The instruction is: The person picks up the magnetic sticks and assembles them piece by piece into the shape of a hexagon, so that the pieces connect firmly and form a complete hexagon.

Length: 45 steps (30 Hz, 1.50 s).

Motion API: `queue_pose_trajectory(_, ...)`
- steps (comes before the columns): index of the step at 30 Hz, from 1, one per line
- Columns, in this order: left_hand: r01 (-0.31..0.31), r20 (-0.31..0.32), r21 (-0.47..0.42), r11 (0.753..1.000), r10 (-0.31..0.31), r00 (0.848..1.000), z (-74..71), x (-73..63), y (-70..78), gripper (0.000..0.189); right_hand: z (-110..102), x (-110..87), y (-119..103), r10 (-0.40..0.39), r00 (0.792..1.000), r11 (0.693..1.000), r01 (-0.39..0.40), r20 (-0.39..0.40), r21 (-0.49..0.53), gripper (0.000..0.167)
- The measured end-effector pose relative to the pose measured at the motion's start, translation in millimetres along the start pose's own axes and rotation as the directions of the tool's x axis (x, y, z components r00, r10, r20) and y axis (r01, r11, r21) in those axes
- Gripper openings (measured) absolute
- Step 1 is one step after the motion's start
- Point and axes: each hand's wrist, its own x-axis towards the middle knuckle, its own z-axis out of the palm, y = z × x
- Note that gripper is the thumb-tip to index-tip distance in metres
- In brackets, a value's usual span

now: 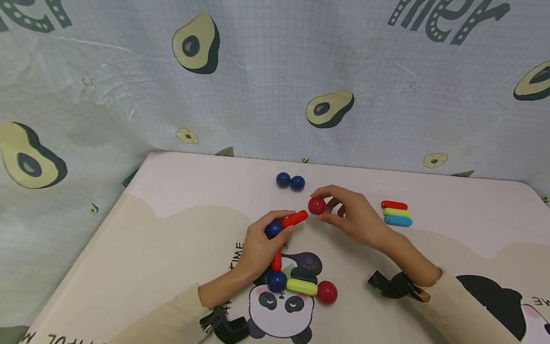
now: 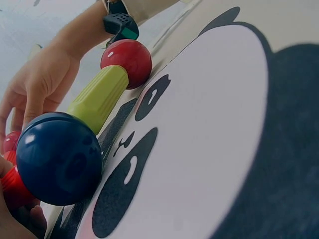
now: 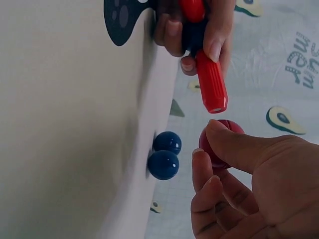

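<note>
In the head view my left hand (image 1: 259,251) grips a blue ball (image 1: 273,230) that has a red stick (image 1: 295,218) pointing out toward the right. A second red stick (image 1: 277,260) runs from under this hand to another blue ball (image 1: 277,282). From there a yellow-green stick (image 1: 302,286) leads to a red ball (image 1: 327,292), forming one joined chain. My right hand (image 1: 356,217) pinches a loose red ball (image 1: 316,206) between thumb and fingers. A small gap separates that ball from the upper stick's free end, as the right wrist view shows with the stick tip (image 3: 216,105).
Two blue balls (image 1: 290,181) sit side by side toward the table's back edge. Right of my right hand lie a red stick (image 1: 394,205), a yellow-green stick (image 1: 396,212) and a blue stick (image 1: 398,220) in a row. A patterned cloth (image 1: 266,57) hangs behind the table (image 1: 180,267).
</note>
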Motion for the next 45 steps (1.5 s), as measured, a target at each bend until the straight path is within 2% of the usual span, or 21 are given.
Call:
queue_pose_trajectory(2, -0.007, 0.0, -0.004, 1.0, 0.007, 1.0, 0.1, 1.4, -10.1, 0.031, 0.3, -0.5, -0.9, -0.009, 1.0, 1.0, 0.009, 0.002, -0.005, 0.047)
queue_pose_trajectory(6, -0.004, -0.005, -0.009, 1.0, 0.004, 1.0, 0.9, 0.6, -9.8, 0.03, 1.1, -1.6, -1.7, -0.023, 1.0, 1.0, 0.023, 0.008, 0.0, 0.047)
queue_pose_trajectory(8, 0.005, -0.009, -0.014, 1.0, -0.005, 1.0, 1.3, -0.2, -6.5, 0.03, 1.7, -2.1, -2.0, -0.03, 0.999, 1.0, 0.03, 0.011, 0.004, 0.046)
queue_pose_trajectory(11, 0.011, -0.012, -0.014, 1.0, -0.011, 1.0, 1.4, -2.5, 6.0, 0.03, 2.1, -2.6, -2.6, -0.037, 0.999, 0.999, 0.037, 0.011, 0.007, 0.045)
queue_pose_trajectory(15, -0.004, -0.021, -0.01, 1.0, 0.004, 1.0, 1.8, -5.2, 15.4, 0.028, 2.2, -3.0, -3.5, -0.037, 0.999, 0.999, 0.037, 0.011, 0.007, 0.045)
queue_pose_trajectory(23, -0.019, -0.013, -0.007, 1.0, 0.019, 1.0, 0.3, -0.7, -10.3, 0.026, 5.5, -1.1, -5.7, -0.048, 0.998, 0.999, 0.047, 0.037, 0.022, 0.044)
queue_pose_trajectory(30, -0.024, 0.016, -0.106, 0.994, 0.026, 1.0, -1.3, -0.3, -14.8, 0.027, 16.0, 5.7, -6.1, -0.087, 0.992, 0.994, 0.08, 0.09, 0.077, 0.044)
queue_pose_trajectory(33, -0.029, 0.02, -0.114, 0.993, 0.031, 0.999, -1.3, 0.0, -15.5, 0.03, 17.9, 7.9, -7.9, -0.094, 0.99, 0.993, 0.086, 0.101, 0.079, 0.044)
queue_pose_trajectory(36, -0.045, 0.028, -0.097, 0.994, 0.048, 0.998, -1.5, 1.1, -15.2, 0.034, 14.8, 6.8, -9.0, -0.076, 0.992, 0.996, 0.07, 0.099, 0.061, 0.045)
queue_pose_trajectory(40, -0.081, 0.048, -0.025, 0.996, 0.082, 0.995, -3.2, 4.9, -13.4, 0.038, 4.3, -0.7, -5.5, -0.035, 0.997, 0.999, 0.033, 0.076, 0.021, 0.045)
queue_pose_trajectory(45, -0.079, 0.094, 0.013, 0.997, 0.078, 0.993, -6.9, 9.3, -12.2, 0.041, -10.5, -15.8, 9.9, 0.007, 1.0, 0.999, -0.006, 0.019, -0.035, 0.045)
